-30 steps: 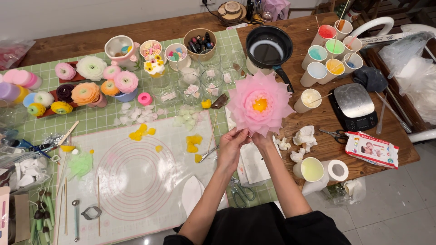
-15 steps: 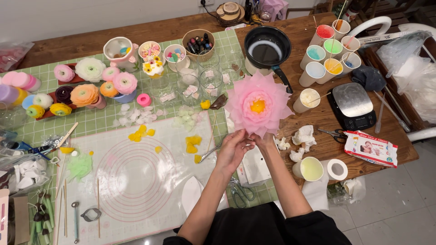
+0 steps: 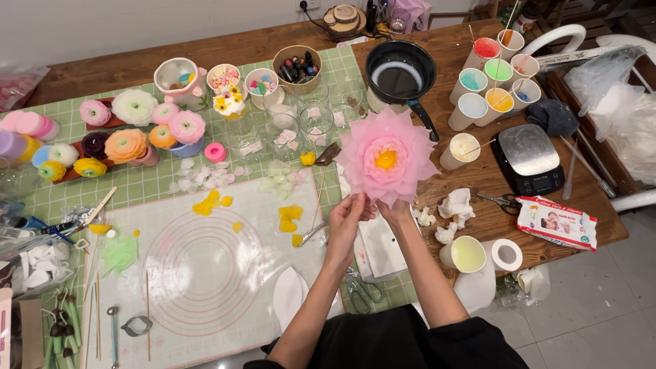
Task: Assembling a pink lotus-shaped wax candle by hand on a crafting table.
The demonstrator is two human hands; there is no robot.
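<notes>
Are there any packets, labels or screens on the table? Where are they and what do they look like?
Wipes packet: flat, soft, white with red edges and a small picture, lying at the table's right edge beside the scissors.
Kitchen scale: black, with a shiny square plate on top; it sits right of the pink flower; no lit screen can be made out.

Flower point(image 3: 387, 158) covers most of right hand point(image 3: 395, 209); its grip can't be read. Left hand point(image 3: 350, 208) fingertips tucked under petals. Table point(image 3: 225, 51) left end and near edge cut by frame. Jars point(image 3: 19, 130) at left edge clipped. Black pot point(image 3: 400, 71) contents unclear.
</notes>
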